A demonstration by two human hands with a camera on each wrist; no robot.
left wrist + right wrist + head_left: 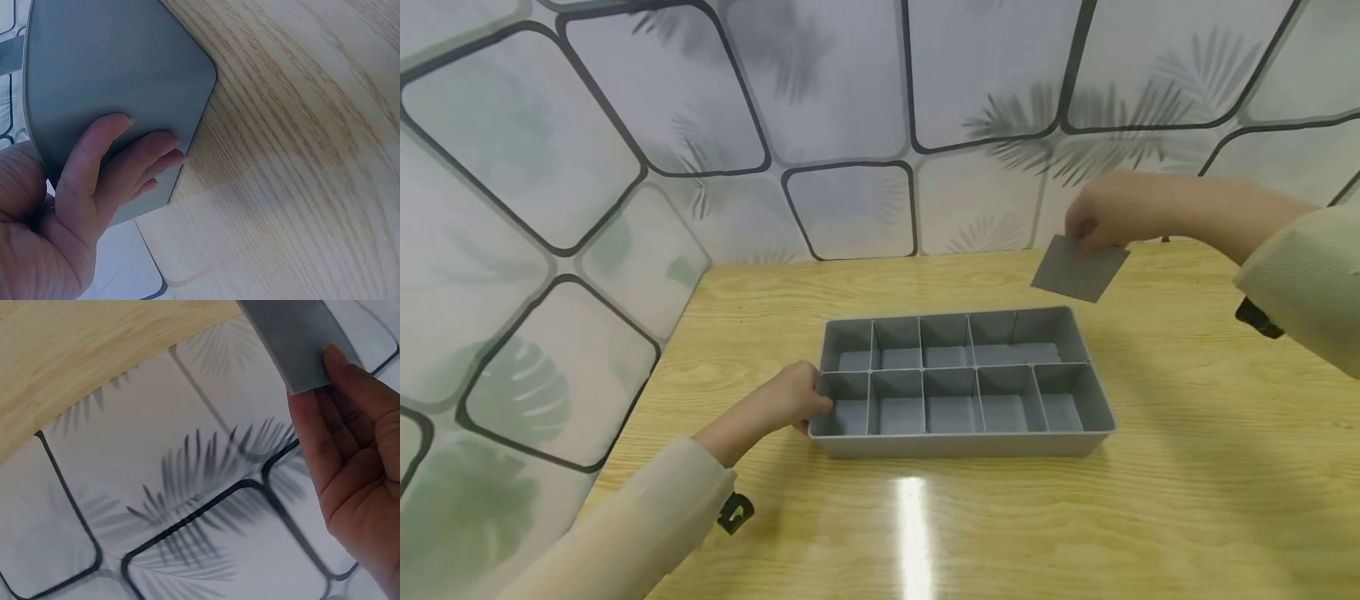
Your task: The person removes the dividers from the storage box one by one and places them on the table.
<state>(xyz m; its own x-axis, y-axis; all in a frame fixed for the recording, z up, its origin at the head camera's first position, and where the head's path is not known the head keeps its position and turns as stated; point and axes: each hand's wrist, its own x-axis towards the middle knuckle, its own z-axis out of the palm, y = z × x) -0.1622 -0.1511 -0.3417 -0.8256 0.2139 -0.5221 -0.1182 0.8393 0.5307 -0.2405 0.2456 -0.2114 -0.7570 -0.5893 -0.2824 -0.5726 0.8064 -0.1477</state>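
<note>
A grey divided organizer box (951, 444) stands on the wooden table, split by thin partitions into two rows of compartments. My left hand (793, 396) grips its left end, the thumb over the rim at the front left compartment. In the left wrist view, the fingers (153, 147) of that hand press against the outer end wall. Above and behind the box's back right corner, my right hand (1120, 212) holds up a thin grey divider plate (1078, 271). The right wrist view shows the divider plate (300, 344) pinched between thumb and fingers. The back row's right compartment is wider than its neighbours.
The light wooden table (1000, 525) extends around the box on all sides. Behind it and to the left rises a wall covering (850, 208) with dark rounded outlines and leaf patterns. A bright light reflection lies on the table in front of the box.
</note>
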